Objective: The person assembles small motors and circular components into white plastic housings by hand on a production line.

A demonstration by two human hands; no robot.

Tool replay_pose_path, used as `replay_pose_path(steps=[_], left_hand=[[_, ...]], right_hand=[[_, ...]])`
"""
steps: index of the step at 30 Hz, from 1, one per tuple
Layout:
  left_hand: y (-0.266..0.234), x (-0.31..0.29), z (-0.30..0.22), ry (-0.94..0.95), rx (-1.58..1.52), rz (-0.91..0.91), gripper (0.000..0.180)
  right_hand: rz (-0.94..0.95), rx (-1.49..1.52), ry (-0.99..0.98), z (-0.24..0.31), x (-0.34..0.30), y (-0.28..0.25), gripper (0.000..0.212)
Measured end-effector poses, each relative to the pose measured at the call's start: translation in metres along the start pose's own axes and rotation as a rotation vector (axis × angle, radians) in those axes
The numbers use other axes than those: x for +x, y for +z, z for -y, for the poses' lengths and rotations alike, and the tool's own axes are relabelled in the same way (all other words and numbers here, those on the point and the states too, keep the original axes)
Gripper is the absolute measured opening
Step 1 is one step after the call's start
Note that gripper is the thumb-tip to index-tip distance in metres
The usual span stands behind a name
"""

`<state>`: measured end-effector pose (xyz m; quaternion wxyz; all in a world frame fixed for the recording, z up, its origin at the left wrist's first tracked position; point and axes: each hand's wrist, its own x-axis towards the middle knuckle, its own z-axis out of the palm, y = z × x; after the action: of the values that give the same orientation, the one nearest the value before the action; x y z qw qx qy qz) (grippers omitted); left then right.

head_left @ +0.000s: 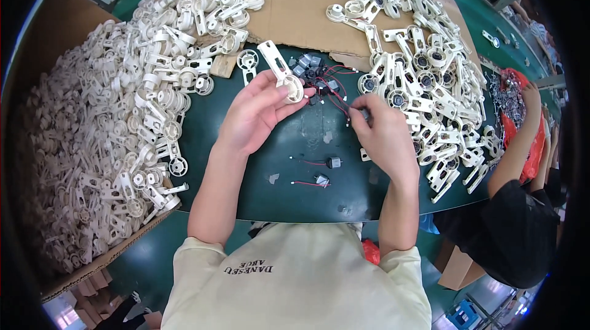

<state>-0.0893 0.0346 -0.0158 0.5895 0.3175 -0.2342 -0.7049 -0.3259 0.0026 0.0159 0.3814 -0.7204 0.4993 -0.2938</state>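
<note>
My left hand point(255, 112) is closed around a white plastic housing point(275, 62), a flat slotted arm with a round cup at its lower end. The cup faces up, and the arm points up and away from me. To its right, my right hand point(386, 136) pinches a dark grey piece, mostly hidden by the fingers, that looks like a small motor. Between and beyond the hands lies a heap of small motors point(307, 66) with red and black wires. Nearer to me, two wired motors, one point(334, 162) above the other point(322, 179), rest on the green table.
A big carton point(104, 262) of white housings fills the left side. More housings point(430, 78), several with motors in their cups, are piled on the right. Cardboard point(295, 19) covers the far table. At right, another person's arm point(519, 139) reaches toward a red bag point(510, 127) of metal parts.
</note>
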Motion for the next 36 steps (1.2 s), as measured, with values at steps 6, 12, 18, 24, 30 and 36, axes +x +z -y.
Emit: replay_pose_path(steps=[6, 12, 18, 24, 30, 36], left_hand=[[0.006, 0.0, -0.001, -0.009, 0.046, 0.031, 0.038], [0.005, -0.007, 0.003, 0.013, 0.065, 0.191, 0.053], [-0.003, -0.005, 0.01, 0.123, 0.203, 0.217, 0.054], [0.002, -0.009, 0.007, 0.132, 0.184, 0.227, 0.052], [0.006, -0.01, 0.007, 0.108, 0.331, 0.186, 0.052], [0.014, -0.007, 0.014, 0.103, 0.256, 0.185, 0.041]], right_hand=[[-0.116, 0.299, -0.022, 0.001, -0.003, 0.002, 0.008], [-0.089, 0.356, -0.161, 0.01, -0.013, 0.024, 0.013], [-0.111, 0.295, -0.124, 0.01, -0.013, 0.024, 0.013], [-0.112, 0.259, -0.04, 0.013, -0.013, 0.024, 0.014], [-0.098, 0.335, -0.038, 0.007, -0.014, 0.026, 0.013], [0.044, 0.491, -0.072, 0.008, -0.012, 0.022, 0.019]])
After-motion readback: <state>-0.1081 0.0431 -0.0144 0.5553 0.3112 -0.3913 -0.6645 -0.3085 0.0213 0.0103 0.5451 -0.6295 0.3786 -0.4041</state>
